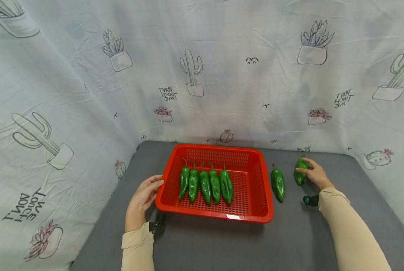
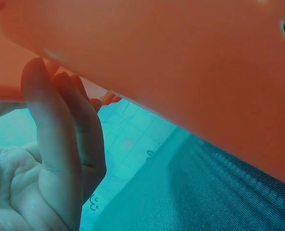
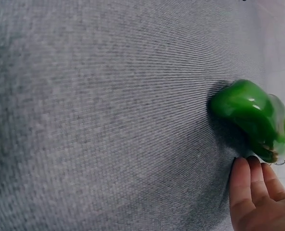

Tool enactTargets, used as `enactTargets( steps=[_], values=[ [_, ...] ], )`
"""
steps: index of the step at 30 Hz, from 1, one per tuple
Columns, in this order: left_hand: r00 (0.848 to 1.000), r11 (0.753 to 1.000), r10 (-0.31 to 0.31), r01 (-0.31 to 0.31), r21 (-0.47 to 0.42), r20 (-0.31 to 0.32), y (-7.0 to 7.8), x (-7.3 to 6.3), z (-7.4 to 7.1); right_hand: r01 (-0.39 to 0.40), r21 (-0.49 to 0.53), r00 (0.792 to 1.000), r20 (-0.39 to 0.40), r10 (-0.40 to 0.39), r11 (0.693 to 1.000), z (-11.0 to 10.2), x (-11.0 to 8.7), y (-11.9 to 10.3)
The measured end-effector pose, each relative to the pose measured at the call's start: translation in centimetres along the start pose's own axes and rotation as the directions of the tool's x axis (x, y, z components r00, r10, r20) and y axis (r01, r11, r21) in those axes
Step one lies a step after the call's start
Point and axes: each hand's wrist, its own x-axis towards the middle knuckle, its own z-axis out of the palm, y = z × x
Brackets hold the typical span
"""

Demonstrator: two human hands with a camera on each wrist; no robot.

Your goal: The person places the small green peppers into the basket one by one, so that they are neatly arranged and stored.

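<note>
My left hand [image 1: 147, 192] holds the left rim of a red plastic basket [image 1: 215, 215]. In the left wrist view its fingers [image 2: 56, 125] are bent up under the basket's rim [image 2: 147, 91]. Several long green peppers [image 1: 205, 187] lie side by side inside the basket, stems toward the back. At the right, my right hand [image 1: 315, 174] reaches over a green pepper [image 1: 300, 174] lying on the grey table. Its thumb and fingers are spread about that pepper [image 3: 246, 108]; in the right wrist view the fingers [image 3: 241, 183] look fairly straight beside it.
Another green pepper [image 1: 278, 184] lies between the basket and my right hand. Grey cloth covers the table [image 1: 229, 248]. A white curtain [image 1: 222, 75] printed with cacti hangs behind and at both sides. A dark wrist strap [image 1: 311, 200] shows near my right sleeve.
</note>
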Motion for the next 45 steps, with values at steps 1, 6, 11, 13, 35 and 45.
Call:
enactTargets(
  steps=[1,6,11,13,35,45],
  values=[
    [1.0,1.0,-0.003,0.003,0.006,-0.005,0.0,0.0,0.0,0.001,-0.012,1.0,0.001,-0.001,1.0,0.1,0.0,0.1],
    [1.0,0.999,-0.018,0.019,0.05,-0.011,0.7,-0.5,0.7,0.012,-0.059,1.0,0.025,-0.011,0.998,0.1,0.1,0.1],
    [1.0,0.999,-0.015,0.016,0.035,-0.009,0.3,-0.4,0.5,-0.002,-0.077,0.998,0.055,0.006,0.997,0.0,0.1,-0.2],
    [1.0,1.0,-0.015,0.015,0.027,-0.009,0.1,-0.2,0.3,-0.014,-0.08,0.998,0.061,0.019,0.997,-0.1,0.2,-0.2],
    [0.999,1.0,0.022,-0.023,0.017,0.037,-0.1,0.1,0.2,-0.017,-0.09,1.0,-0.015,0.016,0.996,0.4,0.2,0.1],
    [1.0,1.0,0.012,-0.013,0.027,0.024,0.0,0.0,0.0,0.021,-0.028,0.995,-0.096,-0.023,0.999,1.0,0.2,0.6]
  ],
)
